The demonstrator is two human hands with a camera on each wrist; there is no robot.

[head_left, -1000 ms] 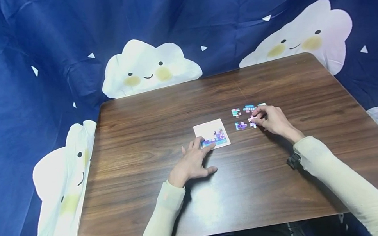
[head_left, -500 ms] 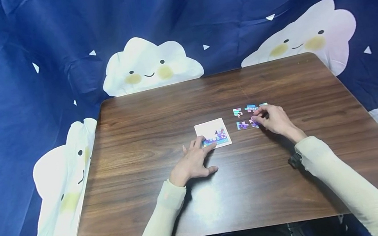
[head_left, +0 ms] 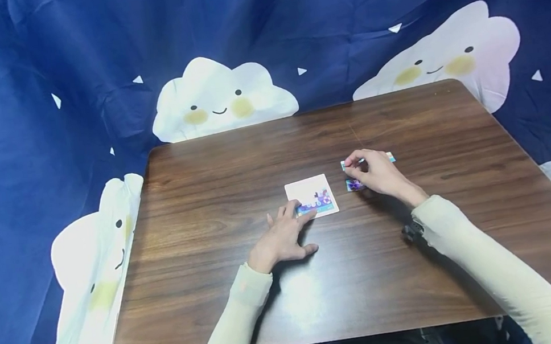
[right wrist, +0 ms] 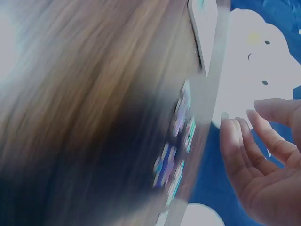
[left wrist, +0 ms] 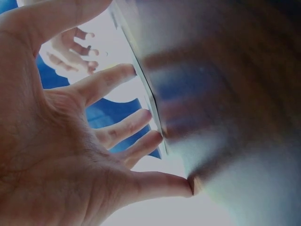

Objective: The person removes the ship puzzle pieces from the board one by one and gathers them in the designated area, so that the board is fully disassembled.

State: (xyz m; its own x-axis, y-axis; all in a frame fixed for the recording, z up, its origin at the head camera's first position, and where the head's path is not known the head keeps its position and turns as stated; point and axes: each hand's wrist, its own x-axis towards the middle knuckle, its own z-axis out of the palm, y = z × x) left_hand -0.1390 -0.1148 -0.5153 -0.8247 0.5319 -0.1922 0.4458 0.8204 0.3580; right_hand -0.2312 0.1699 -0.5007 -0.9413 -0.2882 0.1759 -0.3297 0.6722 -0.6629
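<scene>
My left hand (head_left: 280,237) rests with spread fingers on the lower left of a white square puzzle board (head_left: 305,185), which shows a purple and blue picture along its lower part. In the left wrist view, the fingers (left wrist: 110,82) are straight and touch the board's edge. My right hand (head_left: 381,173) hovers over several loose jigsaw pieces, its fingers loosely bent. Nothing shows between its thumb and fingers in the right wrist view. A purple piece (head_left: 354,185) peeks out below the hand, and a blue and white piece (head_left: 390,156) beyond it; others are partly or wholly hidden in the head view.
Both hands are over a brown wood-grain table (head_left: 197,204) with rounded corners. A dark blue cloth (head_left: 84,40) with white clouds hangs behind and beside it. A dark device (head_left: 410,231) is worn at the right wrist.
My right hand has moved left, from the right-hand pieces to over the left-hand ones. The left hand has stayed on the board.
</scene>
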